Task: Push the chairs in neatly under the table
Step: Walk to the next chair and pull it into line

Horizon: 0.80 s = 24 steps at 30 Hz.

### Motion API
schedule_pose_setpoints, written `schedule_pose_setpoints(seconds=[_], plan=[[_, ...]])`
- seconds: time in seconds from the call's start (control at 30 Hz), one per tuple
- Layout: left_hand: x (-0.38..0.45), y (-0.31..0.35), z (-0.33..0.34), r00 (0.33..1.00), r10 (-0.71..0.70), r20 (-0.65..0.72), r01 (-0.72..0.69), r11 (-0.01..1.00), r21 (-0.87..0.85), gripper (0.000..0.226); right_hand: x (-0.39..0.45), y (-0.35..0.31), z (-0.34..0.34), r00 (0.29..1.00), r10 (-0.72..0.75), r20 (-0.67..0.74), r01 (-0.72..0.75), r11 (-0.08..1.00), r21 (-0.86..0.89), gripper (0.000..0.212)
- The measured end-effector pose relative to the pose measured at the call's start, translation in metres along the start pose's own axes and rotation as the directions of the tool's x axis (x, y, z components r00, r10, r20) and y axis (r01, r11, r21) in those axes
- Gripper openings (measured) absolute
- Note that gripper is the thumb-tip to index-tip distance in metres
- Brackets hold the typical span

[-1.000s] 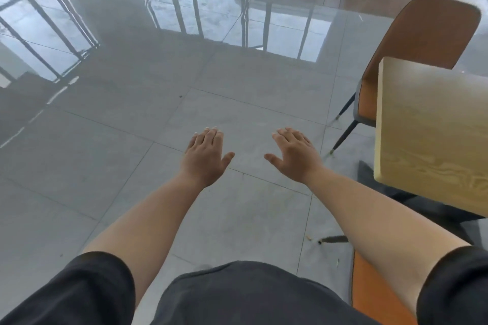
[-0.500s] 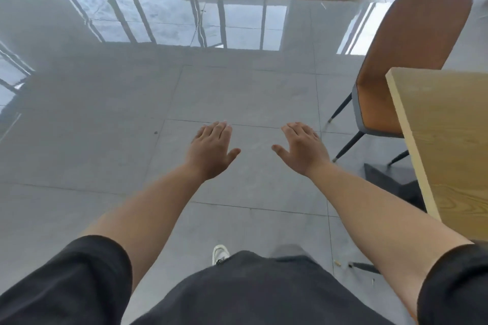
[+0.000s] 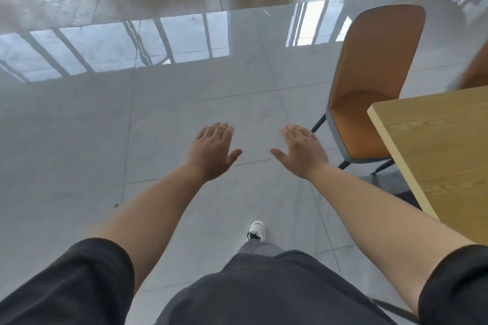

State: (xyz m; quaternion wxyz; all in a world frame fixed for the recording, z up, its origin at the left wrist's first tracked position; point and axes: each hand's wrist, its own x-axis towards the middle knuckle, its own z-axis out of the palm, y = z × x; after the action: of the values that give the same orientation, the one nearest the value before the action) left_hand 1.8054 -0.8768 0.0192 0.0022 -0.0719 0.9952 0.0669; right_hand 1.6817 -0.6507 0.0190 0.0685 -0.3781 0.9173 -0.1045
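An orange chair [image 3: 369, 79] with a grey shell and black legs stands at the right, its seat partly under the corner of the light wooden table [image 3: 438, 150]. A second orange chair [image 3: 476, 71] shows blurred at the right edge beyond the table. Both of my arms reach forward over the floor. My left hand [image 3: 212, 152] is flat and open, holding nothing. My right hand [image 3: 301, 152] is also open and empty, just left of the chair's seat and not touching it.
Glossy grey floor tiles [image 3: 184, 119] spread ahead and to the left, reflecting windows. A dark rug [image 3: 396, 183] lies under the table. My white shoe [image 3: 256, 229] steps forward below my hands. A thin black chair leg [image 3: 390, 309] shows at the bottom right.
The view has swung and advanced toward the far chair, which now sits closer and larger. The near orange seat has left the view. Both hands stay open and empty.
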Motion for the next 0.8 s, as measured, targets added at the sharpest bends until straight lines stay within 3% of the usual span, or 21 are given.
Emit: schedule_pose_setpoints(seconds=[0.23, 0.43, 0.8], plan=[[0.16, -0.042, -0.021, 0.995, 0.098, -0.007, -0.098, 0.995, -0.007, 0.071, 0.136, 0.046, -0.043, 0.993, 0.106, -0.049, -0.106, 0.994, 0.003, 0.067], [0.295, -0.084, -0.021, 0.976, 0.218, -0.005, -0.218, 0.976, -0.018, 0.07, 0.236, 0.081, -0.041, 0.969, 0.239, -0.061, -0.239, 0.971, 0.01, 0.071], [0.556, -0.183, -0.041, 0.843, 0.532, 0.078, -0.535, 0.844, 0.029, 0.07, 0.438, 0.111, -0.047, 0.825, 0.545, -0.147, -0.534, 0.838, 0.11, 0.063]])
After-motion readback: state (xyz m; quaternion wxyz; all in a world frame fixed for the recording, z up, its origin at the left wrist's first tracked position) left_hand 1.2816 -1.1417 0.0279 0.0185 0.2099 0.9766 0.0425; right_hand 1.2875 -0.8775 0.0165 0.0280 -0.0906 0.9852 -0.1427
